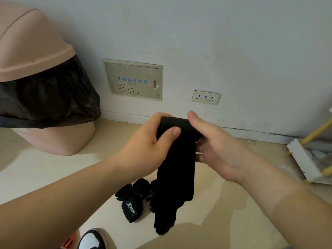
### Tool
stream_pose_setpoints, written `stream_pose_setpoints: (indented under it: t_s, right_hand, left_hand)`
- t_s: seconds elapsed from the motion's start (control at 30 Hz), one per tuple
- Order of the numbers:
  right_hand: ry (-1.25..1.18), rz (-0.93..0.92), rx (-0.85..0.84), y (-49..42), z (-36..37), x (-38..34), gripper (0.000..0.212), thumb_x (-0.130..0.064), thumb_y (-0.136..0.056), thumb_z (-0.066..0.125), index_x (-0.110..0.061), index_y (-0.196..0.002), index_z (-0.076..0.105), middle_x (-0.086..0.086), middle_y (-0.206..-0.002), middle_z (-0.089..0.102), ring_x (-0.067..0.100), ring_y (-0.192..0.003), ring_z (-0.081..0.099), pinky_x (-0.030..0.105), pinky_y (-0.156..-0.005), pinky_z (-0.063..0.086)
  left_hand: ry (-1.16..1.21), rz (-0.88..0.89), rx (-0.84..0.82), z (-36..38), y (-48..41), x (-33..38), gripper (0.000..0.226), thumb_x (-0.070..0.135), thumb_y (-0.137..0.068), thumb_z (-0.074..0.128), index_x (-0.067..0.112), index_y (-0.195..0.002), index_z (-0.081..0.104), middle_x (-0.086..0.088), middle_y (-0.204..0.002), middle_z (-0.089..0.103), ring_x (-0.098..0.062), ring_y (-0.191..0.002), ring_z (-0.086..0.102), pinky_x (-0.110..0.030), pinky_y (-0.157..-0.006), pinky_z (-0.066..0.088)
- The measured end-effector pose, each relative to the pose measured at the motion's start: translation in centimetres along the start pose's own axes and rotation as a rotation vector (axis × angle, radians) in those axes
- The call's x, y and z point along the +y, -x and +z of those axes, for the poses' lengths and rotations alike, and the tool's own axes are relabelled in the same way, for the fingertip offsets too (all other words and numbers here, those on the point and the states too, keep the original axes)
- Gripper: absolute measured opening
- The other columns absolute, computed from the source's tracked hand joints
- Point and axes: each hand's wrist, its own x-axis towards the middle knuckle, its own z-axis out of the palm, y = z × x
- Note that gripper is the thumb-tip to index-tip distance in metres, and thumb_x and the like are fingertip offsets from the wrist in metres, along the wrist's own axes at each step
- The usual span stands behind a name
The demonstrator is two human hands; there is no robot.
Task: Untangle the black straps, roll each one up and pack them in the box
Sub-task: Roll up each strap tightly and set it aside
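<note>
Holds one black strap (pixel 175 169) up in both hands, in front of the wall (pixel 233 42) and above the floor (pixel 53 173); grips its rolled top end with the left hand (pixel 152 142), fingers curled over the roll from behind and thumb pressed on the front; clasps the other side of the same roll with the right hand (pixel 217 148), thumb laid over the top, fingers curled underneath and partly hidden by the fabric; lets the unrolled length hang straight down between the forearms, loose end low near the floor, contact with the floor impossible to tell. Stands over a small cluster of rolled straps (pixel 141 187) on the floor below the hands, close together and partly hidden behind the hanging length; just beside them, a dark wrap (pixel 132 209) with white XTEP lettering. Faces a pink swing-top bin (pixel 36 51) lined with a black bag (pixel 46 94) at left, a beige wall panel (pixel 133 80) with blue characters, a triple socket (pixel 205 97) to its right, and a white-and-yellow rack (pixel 305 159) at the right edge; shows a black-and-white shoe (pixel 91 239) at the bottom edge.
</note>
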Motion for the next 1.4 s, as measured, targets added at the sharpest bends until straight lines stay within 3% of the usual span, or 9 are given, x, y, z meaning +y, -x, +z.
stream_pose_setpoints:
  t_s: [0.17,0.43,0.6,0.73,0.83,0.97,1.17,1.3,1.4]
  right_hand:
    - [0.038,-0.094,-0.011,-0.3,-0.4,0.2,0.064,-0.059,-0.09,0.062,-0.008,-0.127,0.073,0.018,-0.123,0.076,0.035,-0.11,0.075,0.051,-0.102,0.057]
    - [-0.024,-0.243,0.07,-0.3,0.1,0.6,0.028,0.0,-0.096,0.071,-0.014,-0.12,0.072,0.017,-0.123,0.072,0.027,-0.107,0.073,0.04,-0.095,0.06]
    - [-0.049,-0.268,0.042,-0.4,-0.3,0.4,0.046,0.015,-0.079,0.075,-0.021,-0.108,0.076,0.003,-0.107,0.074,0.021,-0.094,0.072,0.032,-0.085,0.06]
    - [-0.135,-0.163,0.004,-0.2,-0.1,0.1,0.049,0.001,-0.074,0.067,-0.014,-0.121,0.073,0.011,-0.112,0.074,0.023,-0.1,0.071,0.034,-0.084,0.057]
    - [-0.16,-0.128,0.006,0.3,0.8,-0.1,0.029,-0.022,-0.096,0.062,-0.01,-0.12,0.072,0.009,-0.109,0.074,0.022,-0.103,0.069,0.043,-0.094,0.052]
    - [-0.045,-0.113,0.058,0.4,1.5,-0.2,0.043,-0.05,-0.104,0.054,-0.016,-0.125,0.07,0.0,-0.106,0.073,0.016,-0.103,0.07,0.046,-0.105,0.051]
    - [-0.118,-0.089,0.064,0.6,2.0,0.0,0.037,-0.051,-0.105,0.053,-0.025,-0.127,0.068,0.0,-0.112,0.076,0.015,-0.106,0.073,0.048,-0.115,0.05]
    - [0.008,-0.03,-0.019,0.6,1.9,0.0,0.06,-0.073,-0.103,0.038,-0.031,-0.133,0.068,0.001,-0.126,0.078,0.02,-0.119,0.074,0.05,-0.11,0.053]
    - [0.171,-0.009,-0.012,0.6,1.4,-0.4,0.072,-0.083,-0.097,0.036,-0.03,-0.12,0.078,0.008,-0.119,0.08,0.029,-0.112,0.077,0.058,-0.104,0.057]
  left_hand:
    - [-0.131,0.155,0.056,0.0,0.2,0.1,0.022,0.027,-0.104,0.063,0.03,-0.126,0.058,0.012,-0.101,0.068,-0.01,-0.096,0.068,-0.02,-0.079,0.056]
    - [0.336,-0.332,-0.105,-0.5,-0.4,0.2,0.061,0.071,-0.093,0.054,0.028,-0.133,0.068,-0.005,-0.13,0.074,-0.024,-0.122,0.071,-0.054,-0.11,0.053]
    - [0.318,-0.345,-0.081,-0.2,-0.2,0.6,0.041,0.051,-0.103,0.058,0.022,-0.13,0.068,-0.005,-0.123,0.077,-0.022,-0.116,0.074,-0.052,-0.108,0.055]
    - [0.157,-0.24,0.026,0.5,0.2,1.2,0.028,0.041,-0.104,0.061,0.023,-0.126,0.063,-0.004,-0.114,0.077,-0.018,-0.107,0.075,-0.05,-0.099,0.06]
    - [0.045,-0.165,0.021,0.7,0.4,1.5,0.026,0.039,-0.104,0.06,0.025,-0.126,0.058,-0.004,-0.111,0.073,-0.017,-0.102,0.073,-0.043,-0.09,0.062]
    - [0.029,-0.143,-0.008,0.9,0.8,2.0,0.027,0.042,-0.106,0.054,0.026,-0.128,0.051,-0.004,-0.113,0.07,-0.014,-0.1,0.072,-0.035,-0.083,0.063]
    - [0.051,-0.118,-0.022,1.1,0.9,2.2,0.028,0.037,-0.106,0.057,0.025,-0.129,0.048,-0.006,-0.112,0.068,-0.017,-0.099,0.072,-0.04,-0.079,0.065]
    - [-0.009,-0.009,-0.036,0.1,0.7,2.0,0.025,0.025,-0.106,0.06,0.024,-0.129,0.051,0.002,-0.103,0.069,-0.002,-0.088,0.071,-0.018,-0.069,0.057]
    - [-0.016,0.035,-0.038,-0.3,0.5,1.8,0.029,0.021,-0.104,0.064,0.024,-0.131,0.054,0.004,-0.104,0.071,-0.008,-0.097,0.072,-0.028,-0.081,0.061]
